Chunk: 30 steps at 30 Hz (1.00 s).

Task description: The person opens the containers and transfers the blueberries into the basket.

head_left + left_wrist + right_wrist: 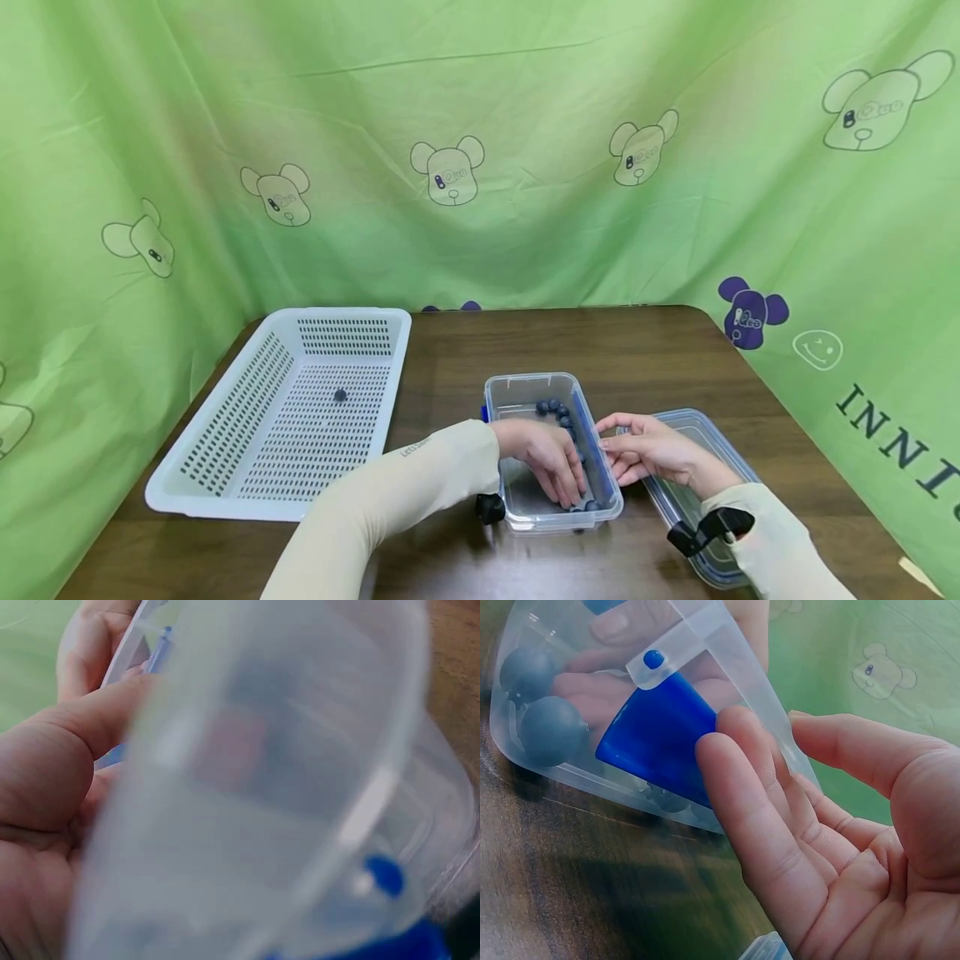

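Note:
A clear plastic box [532, 392] with blue side latches stands on the table, holding several blueberries [553, 406] along its right side. My left hand [551, 462] reaches down inside it, relaxed fingers by the berries near the front right corner. Through the wall in the right wrist view, its thumb appears apart from its fingers; whether a berry touches the fingertips is hidden. My right hand [648, 450] is at the box's outer right side. In the right wrist view, its loosely extended fingers [739, 795] touch the blue latch [656, 735], the thumb near the rim.
A white perforated basket [405, 333] stands at the left with one blueberry [341, 395] inside. The clear box lid [686, 421] lies on the table [622, 350] beneath the right forearm. A green patterned cloth [525, 242] hangs behind the table.

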Available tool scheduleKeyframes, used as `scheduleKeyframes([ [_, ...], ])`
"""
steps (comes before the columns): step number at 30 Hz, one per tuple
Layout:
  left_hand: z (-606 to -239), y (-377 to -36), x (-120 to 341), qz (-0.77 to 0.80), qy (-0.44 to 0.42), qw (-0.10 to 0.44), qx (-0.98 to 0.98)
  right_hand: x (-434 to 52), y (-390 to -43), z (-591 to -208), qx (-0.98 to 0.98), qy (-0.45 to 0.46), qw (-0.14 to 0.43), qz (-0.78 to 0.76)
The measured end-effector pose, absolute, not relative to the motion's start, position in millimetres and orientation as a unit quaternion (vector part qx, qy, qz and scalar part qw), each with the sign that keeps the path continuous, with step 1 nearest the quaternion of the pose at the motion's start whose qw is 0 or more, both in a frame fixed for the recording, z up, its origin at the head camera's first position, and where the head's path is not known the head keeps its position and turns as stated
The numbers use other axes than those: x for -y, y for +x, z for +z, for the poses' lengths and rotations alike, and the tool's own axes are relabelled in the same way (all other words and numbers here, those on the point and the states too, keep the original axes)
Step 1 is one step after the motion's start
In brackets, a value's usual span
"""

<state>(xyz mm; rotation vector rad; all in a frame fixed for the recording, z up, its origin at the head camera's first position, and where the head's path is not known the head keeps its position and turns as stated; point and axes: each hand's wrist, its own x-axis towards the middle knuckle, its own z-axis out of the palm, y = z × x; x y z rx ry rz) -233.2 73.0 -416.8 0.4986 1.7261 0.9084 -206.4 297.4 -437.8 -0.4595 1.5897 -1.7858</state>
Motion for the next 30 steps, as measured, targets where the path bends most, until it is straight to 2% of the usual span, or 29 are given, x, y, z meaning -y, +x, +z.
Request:
scheduleKeyframes([
  [16,-424.0,-226.9,-76.2,0.356,0.197,0.558,-0.723,-298.1,-207.5,-440.6,-0.613,-0.176,0.347,-0.688],
  [30,-417.2,-228.6,-72.1,0.404,0.221,0.509,-0.727,-298.2,-207.3,-441.4,-0.611,-0.180,0.347,-0.688],
])
